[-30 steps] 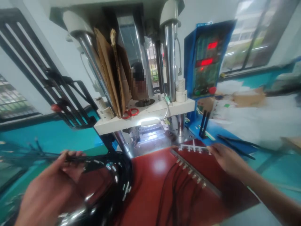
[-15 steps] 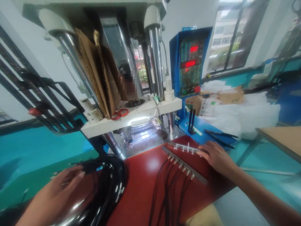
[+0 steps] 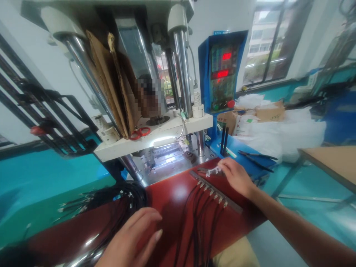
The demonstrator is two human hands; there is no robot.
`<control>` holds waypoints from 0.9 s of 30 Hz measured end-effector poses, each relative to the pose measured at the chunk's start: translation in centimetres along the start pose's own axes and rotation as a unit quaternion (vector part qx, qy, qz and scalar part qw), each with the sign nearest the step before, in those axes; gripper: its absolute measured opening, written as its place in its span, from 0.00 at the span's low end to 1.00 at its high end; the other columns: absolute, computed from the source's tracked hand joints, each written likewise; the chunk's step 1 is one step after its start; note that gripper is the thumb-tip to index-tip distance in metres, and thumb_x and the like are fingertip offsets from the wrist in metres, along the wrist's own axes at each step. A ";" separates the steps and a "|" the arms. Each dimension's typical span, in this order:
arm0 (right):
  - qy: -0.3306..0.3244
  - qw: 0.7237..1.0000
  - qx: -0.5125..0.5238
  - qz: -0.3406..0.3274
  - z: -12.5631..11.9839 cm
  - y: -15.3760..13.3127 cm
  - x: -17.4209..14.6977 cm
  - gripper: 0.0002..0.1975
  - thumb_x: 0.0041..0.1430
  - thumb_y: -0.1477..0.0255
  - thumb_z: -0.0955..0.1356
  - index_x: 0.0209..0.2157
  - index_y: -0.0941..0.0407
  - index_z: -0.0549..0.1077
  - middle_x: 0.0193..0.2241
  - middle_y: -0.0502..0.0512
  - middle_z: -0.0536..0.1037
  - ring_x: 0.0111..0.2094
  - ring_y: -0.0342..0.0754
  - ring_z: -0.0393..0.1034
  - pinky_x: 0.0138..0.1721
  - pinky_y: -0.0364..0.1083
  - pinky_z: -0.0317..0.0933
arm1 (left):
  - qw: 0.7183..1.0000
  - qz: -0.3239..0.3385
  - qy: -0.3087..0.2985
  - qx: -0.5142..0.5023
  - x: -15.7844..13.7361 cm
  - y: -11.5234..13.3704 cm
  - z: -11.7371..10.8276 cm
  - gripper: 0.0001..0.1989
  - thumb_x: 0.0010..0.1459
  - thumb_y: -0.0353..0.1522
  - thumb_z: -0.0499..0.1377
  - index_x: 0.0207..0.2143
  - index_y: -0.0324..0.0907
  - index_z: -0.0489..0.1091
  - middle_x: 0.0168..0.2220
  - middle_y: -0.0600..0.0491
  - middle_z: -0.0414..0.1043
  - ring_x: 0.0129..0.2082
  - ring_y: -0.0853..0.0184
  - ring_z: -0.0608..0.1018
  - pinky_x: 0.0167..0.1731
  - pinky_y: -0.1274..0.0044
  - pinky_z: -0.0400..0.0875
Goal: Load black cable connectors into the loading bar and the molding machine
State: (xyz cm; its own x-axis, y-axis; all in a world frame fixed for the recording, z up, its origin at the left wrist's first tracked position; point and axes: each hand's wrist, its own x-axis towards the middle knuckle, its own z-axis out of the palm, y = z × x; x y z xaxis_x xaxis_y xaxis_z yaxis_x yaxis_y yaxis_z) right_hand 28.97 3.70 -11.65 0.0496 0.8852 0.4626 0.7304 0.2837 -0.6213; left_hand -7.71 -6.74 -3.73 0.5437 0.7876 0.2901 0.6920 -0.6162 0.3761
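Observation:
My right hand (image 3: 236, 177) pinches the end of a white branched plastic piece (image 3: 213, 171), like a moulding runner, above the far right of the red tabletop (image 3: 169, 222). Just in front of it lies a long metal bar (image 3: 215, 191) with several metal connector ends lined up along it. Black cables (image 3: 195, 222) trail from these towards me. My left hand (image 3: 133, 237) hovers over the near left of the tabletop, fingers curved, thumb apart, with nothing in it. Behind it sits a coiled bundle of black cables (image 3: 136, 194).
A press with a lit metal mould (image 3: 167, 155) stands ahead; red-handled scissors (image 3: 140, 132) rest on its white plate (image 3: 116, 150). Beside it is a blue control box (image 3: 205, 74). Black long-handled pliers (image 3: 257, 159) lie on a blue surface at right.
My left hand has moved right, from the coiled cables to over the red tabletop. My right hand has shifted left, and the white plastic piece has turned and moved left with it.

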 end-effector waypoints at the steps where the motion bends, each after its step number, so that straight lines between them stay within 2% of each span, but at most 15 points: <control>1: -0.001 1.000 0.005 -0.006 -0.1 -0.2 0.0 0.11 0.65 0.65 0.60 0.34 0.56 0.68 0.36 0.50 0.72 0.39 0.42 0.65 0.44 0.42 0.56 | 1.000 -0.007 -0.024 -0.015 0.5 0.5 0.2 0.08 0.67 0.37 0.51 0.49 0.51 0.63 0.49 0.57 0.64 0.47 0.69 0.71 0.48 0.84 0.67; 5: -0.006 0.999 0.021 -0.025 -0.1 -0.6 -0.1 0.11 0.65 0.66 0.60 0.33 0.56 0.68 0.36 0.49 0.71 0.39 0.41 0.65 0.44 0.41 0.56 | 0.993 -0.014 -0.068 -0.092 4.3 1.8 1.8 0.08 0.69 0.32 0.47 0.46 0.47 0.64 0.45 0.55 0.65 0.44 0.67 0.70 0.47 0.78 0.66; 7: -0.002 0.999 0.022 -0.024 -0.1 -0.6 0.0 0.11 0.65 0.66 0.60 0.33 0.56 0.69 0.36 0.49 0.72 0.39 0.41 0.65 0.44 0.41 0.56 | 0.992 0.016 -0.061 -0.110 7.5 1.8 3.7 0.11 0.70 0.29 0.43 0.47 0.46 0.63 0.45 0.54 0.65 0.45 0.67 0.70 0.47 0.77 0.65; 8: 0.001 1.000 0.020 -0.021 0.0 -0.6 0.1 0.11 0.65 0.66 0.60 0.33 0.56 0.69 0.36 0.49 0.72 0.39 0.42 0.65 0.44 0.41 0.56 | 0.992 0.043 -0.057 -0.108 9.3 1.7 4.9 0.13 0.70 0.27 0.42 0.50 0.45 0.61 0.48 0.53 0.65 0.48 0.66 0.68 0.51 0.75 0.62; 10: 0.006 1.000 0.013 -0.012 -0.1 -0.6 0.4 0.11 0.64 0.66 0.61 0.33 0.57 0.69 0.35 0.50 0.72 0.38 0.42 0.65 0.43 0.42 0.56 | 0.990 0.109 -0.063 -0.070 13.0 1.4 7.3 0.19 0.65 0.22 0.45 0.56 0.42 0.56 0.52 0.50 0.63 0.51 0.65 0.67 0.53 0.74 0.60; 11: 0.008 1.000 0.008 -0.007 -0.1 -0.6 0.6 0.12 0.64 0.66 0.61 0.33 0.57 0.70 0.34 0.51 0.72 0.37 0.43 0.65 0.41 0.43 0.57 | 0.989 0.115 -0.083 -0.038 14.8 1.2 8.4 0.24 0.62 0.20 0.47 0.59 0.41 0.52 0.54 0.47 0.61 0.53 0.63 0.66 0.53 0.74 0.61; 12: 0.009 1.000 0.003 -0.003 -0.2 -0.6 0.7 0.12 0.64 0.65 0.61 0.32 0.57 0.70 0.33 0.51 0.72 0.36 0.44 0.65 0.40 0.43 0.57 | 0.988 0.107 -0.114 0.002 16.4 1.2 9.3 0.25 0.62 0.20 0.49 0.60 0.40 0.51 0.54 0.46 0.62 0.52 0.61 0.67 0.52 0.73 0.63; 15: 0.005 1.000 -0.008 -0.007 -0.4 -0.6 1.1 0.13 0.64 0.66 0.61 0.32 0.58 0.70 0.32 0.52 0.72 0.35 0.44 0.65 0.39 0.44 0.57 | 0.983 0.077 -0.162 0.048 19.7 1.1 11.0 0.25 0.57 0.20 0.54 0.57 0.33 0.55 0.43 0.39 0.69 0.42 0.51 0.74 0.40 0.68 0.70; 17: 0.007 1.000 -0.012 -0.021 -0.6 -0.6 1.3 0.12 0.64 0.67 0.60 0.32 0.58 0.69 0.33 0.53 0.72 0.36 0.45 0.65 0.40 0.44 0.57 | 0.981 0.060 -0.174 0.060 20.8 1.0 11.4 0.23 0.56 0.19 0.53 0.55 0.30 0.59 0.40 0.37 0.70 0.40 0.50 0.75 0.38 0.69 0.70; 20: 0.028 0.999 -0.019 -0.042 -1.4 -0.9 1.7 0.10 0.64 0.70 0.60 0.32 0.58 0.69 0.35 0.54 0.71 0.39 0.46 0.65 0.44 0.44 0.57 | 0.980 0.046 -0.183 0.067 21.8 0.7 11.6 0.21 0.58 0.18 0.53 0.54 0.31 0.60 0.41 0.38 0.71 0.43 0.54 0.74 0.42 0.73 0.69; 24: 0.061 0.993 -0.037 -0.093 -5.0 -1.2 0.6 0.09 0.65 0.69 0.60 0.34 0.57 0.68 0.38 0.55 0.72 0.41 0.46 0.65 0.46 0.44 0.58 | 0.981 0.038 -0.182 0.060 22.5 0.3 12.3 0.22 0.58 0.18 0.54 0.55 0.33 0.60 0.43 0.42 0.71 0.44 0.60 0.74 0.45 0.78 0.67; 25: 0.092 0.990 -0.055 -0.090 -6.3 -1.0 -0.4 0.09 0.64 0.68 0.61 0.35 0.56 0.69 0.38 0.55 0.72 0.41 0.46 0.66 0.46 0.44 0.58 | 0.982 0.037 -0.177 0.057 22.4 0.3 12.4 0.21 0.59 0.18 0.53 0.55 0.33 0.61 0.43 0.42 0.71 0.44 0.60 0.74 0.45 0.78 0.67; 27: 0.164 0.980 -0.114 -0.015 -9.1 -0.1 -3.5 0.09 0.62 0.63 0.63 0.38 0.53 0.70 0.40 0.53 0.73 0.41 0.48 0.68 0.45 0.46 0.60 | 0.986 0.032 -0.156 0.052 22.1 0.0 12.3 0.20 0.61 0.18 0.52 0.55 0.31 0.60 0.44 0.41 0.70 0.45 0.59 0.74 0.46 0.76 0.67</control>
State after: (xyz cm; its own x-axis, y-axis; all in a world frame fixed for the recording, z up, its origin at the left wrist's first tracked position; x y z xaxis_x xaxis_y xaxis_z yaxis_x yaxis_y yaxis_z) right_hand 34.93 -2.80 -7.51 0.2157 0.7010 0.6797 0.8661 0.1842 -0.4648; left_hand 10.16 10.56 -8.16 0.6968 0.7170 0.0192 0.6871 -0.6750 0.2689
